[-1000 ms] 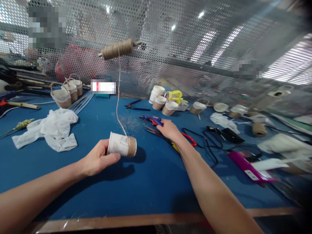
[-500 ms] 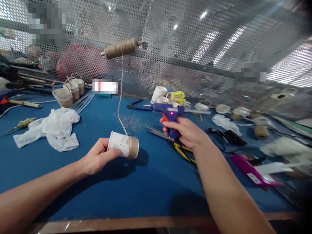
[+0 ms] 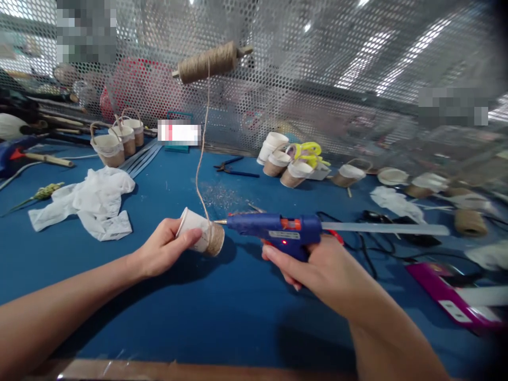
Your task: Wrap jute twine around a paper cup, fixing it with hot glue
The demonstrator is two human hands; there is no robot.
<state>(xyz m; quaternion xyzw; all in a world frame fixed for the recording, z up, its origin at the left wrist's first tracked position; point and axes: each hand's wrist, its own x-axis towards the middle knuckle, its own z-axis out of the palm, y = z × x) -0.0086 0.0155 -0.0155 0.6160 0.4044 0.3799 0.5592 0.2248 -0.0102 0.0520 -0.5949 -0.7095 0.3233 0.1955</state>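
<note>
My left hand (image 3: 161, 253) grips a small white paper cup (image 3: 193, 231) held on its side, its base end wound with brown twine (image 3: 215, 241). A strand of twine (image 3: 202, 153) runs up from the cup to a twine spool (image 3: 209, 62) on a rod at the perforated metal screen. My right hand (image 3: 317, 270) is closed round the handle of a blue hot glue gun (image 3: 278, 230), a red light glowing on it and a clear glue stick (image 3: 384, 228) jutting out behind. The gun's nozzle tip touches or nearly touches the twine-wrapped end of the cup.
On the blue table (image 3: 238, 317) lie crumpled white plastic (image 3: 89, 203), twine-wrapped cup baskets (image 3: 115, 142) at the back left, more cups (image 3: 286, 164) at the back centre, pliers (image 3: 230, 168), black cables (image 3: 369, 248) and a magenta packet (image 3: 448, 296) at right. A person in red sits behind the screen.
My right hand picked the glue gun up off the table, swung it round and brought its nozzle leftward to the cup. The left hand kept the cup nearly still.
</note>
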